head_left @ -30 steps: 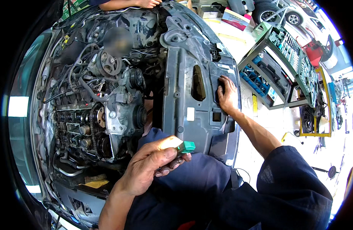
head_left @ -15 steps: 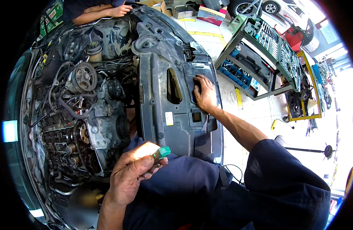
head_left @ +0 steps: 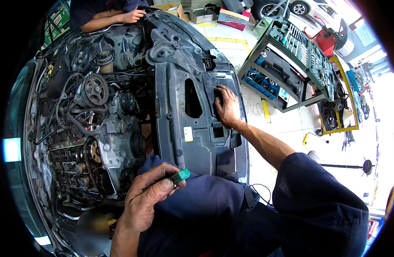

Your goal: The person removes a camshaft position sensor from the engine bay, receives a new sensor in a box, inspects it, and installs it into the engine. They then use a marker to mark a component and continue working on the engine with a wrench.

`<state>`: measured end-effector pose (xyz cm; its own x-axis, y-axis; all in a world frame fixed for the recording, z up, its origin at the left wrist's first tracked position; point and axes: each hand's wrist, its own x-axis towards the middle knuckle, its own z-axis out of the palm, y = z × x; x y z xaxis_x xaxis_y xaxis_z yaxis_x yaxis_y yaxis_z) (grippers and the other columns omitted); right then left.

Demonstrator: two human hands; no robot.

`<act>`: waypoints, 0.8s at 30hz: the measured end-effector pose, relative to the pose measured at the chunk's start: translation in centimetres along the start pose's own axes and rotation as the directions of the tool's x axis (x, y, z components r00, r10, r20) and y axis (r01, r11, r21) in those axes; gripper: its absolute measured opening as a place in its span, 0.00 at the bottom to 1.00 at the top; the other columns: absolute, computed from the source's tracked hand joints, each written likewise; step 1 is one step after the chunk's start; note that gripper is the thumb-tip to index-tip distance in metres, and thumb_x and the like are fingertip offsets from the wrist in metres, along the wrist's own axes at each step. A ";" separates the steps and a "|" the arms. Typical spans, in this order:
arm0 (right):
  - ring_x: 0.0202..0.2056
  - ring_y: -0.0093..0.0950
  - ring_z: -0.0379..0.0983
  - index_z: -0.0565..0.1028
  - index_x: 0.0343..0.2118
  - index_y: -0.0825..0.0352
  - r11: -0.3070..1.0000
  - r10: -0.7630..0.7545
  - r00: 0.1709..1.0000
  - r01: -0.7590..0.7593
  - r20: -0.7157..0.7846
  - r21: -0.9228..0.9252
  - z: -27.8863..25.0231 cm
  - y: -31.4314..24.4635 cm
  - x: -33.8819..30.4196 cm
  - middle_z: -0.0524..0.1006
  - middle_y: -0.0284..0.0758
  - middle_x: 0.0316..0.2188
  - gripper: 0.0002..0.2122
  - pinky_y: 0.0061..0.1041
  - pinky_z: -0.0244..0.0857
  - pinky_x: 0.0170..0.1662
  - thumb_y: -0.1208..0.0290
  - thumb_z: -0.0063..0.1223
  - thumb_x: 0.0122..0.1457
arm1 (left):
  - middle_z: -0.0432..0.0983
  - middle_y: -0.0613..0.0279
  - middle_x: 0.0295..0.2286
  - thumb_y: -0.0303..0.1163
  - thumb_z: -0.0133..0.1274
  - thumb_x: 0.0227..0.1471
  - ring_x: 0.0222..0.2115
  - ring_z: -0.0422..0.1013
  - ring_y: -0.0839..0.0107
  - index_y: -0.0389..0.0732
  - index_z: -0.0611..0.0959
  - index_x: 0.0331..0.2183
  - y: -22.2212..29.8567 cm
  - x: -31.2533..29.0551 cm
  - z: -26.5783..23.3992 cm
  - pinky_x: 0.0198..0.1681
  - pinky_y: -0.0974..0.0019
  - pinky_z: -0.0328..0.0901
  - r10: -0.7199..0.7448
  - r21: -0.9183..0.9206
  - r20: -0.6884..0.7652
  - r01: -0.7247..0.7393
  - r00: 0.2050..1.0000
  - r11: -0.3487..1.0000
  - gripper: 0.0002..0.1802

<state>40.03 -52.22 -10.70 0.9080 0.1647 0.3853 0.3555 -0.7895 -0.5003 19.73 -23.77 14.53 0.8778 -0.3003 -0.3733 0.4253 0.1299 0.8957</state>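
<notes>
My left hand [head_left: 147, 195] is closed at the lower middle. Thumb and fingers pinch a small, angular green piece [head_left: 180, 175], whose inner end is hidden in the grip; I cannot tell its exact kind. It is held above my dark blue trousers, beside the engine. Palm down, my right hand [head_left: 228, 107] rests on the dark grey front panel [head_left: 171, 132] of the car, its fingers spread a little and holding nothing. To the left lies the engine [head_left: 88, 150], with its top uncovered so that the camshafts and chain show.
Another person's hand [head_left: 133, 16] lies at the car's far edge. A pulley [head_left: 94, 89] and hoses fill the engine bay. On the right stands a tool trolley [head_left: 287, 64] with sockets and wrenches; boxes [head_left: 233, 19] sit on the floor behind. A yellow-framed cart [head_left: 355, 128] stands farther right.
The bright glow on my left fingers is gone, and the panel's long opening looks darker. My left hand has tilted slightly with the green piece. My right hand stays on the panel.
</notes>
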 end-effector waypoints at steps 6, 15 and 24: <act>0.62 0.42 0.63 0.71 0.54 0.68 0.999 -0.028 0.999 0.027 0.028 0.033 -0.4 -0.2 0.5 0.71 0.43 0.58 0.18 0.40 0.54 0.65 0.71 0.49 0.60 | 0.76 0.68 0.34 0.44 0.47 0.63 0.31 0.63 0.83 0.35 0.80 0.44 0.1 0.1 0.1 0.32 0.80 0.56 -0.049 -0.027 -0.009 0.049 0.999 0.998 0.21; 0.58 0.45 0.68 0.74 0.52 0.69 0.999 -0.037 0.999 0.037 0.001 0.024 -0.4 0.1 0.0 0.73 0.46 0.56 0.16 0.39 0.58 0.62 0.72 0.49 0.62 | 0.75 0.62 0.34 0.49 0.52 0.62 0.36 0.70 0.73 0.38 0.78 0.45 -0.6 0.7 -0.4 0.42 0.67 0.64 0.054 0.363 0.149 -0.106 0.987 0.926 0.23; 0.62 0.43 0.63 0.69 0.56 0.69 0.998 -0.055 0.996 0.057 0.071 -0.024 0.4 0.8 0.0 0.70 0.43 0.59 0.18 0.39 0.52 0.66 0.69 0.45 0.65 | 0.82 0.46 0.37 0.46 0.56 0.60 0.41 0.78 0.52 0.34 0.83 0.43 -0.9 -0.7 -0.4 0.46 0.56 0.70 0.211 0.631 0.098 -0.225 0.972 0.742 0.23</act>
<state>40.41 -52.64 -11.42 0.9006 0.2493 0.3560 0.4009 -0.7928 -0.4591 18.85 -23.29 13.90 0.9219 -0.3574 -0.1498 -0.0212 -0.4325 0.9014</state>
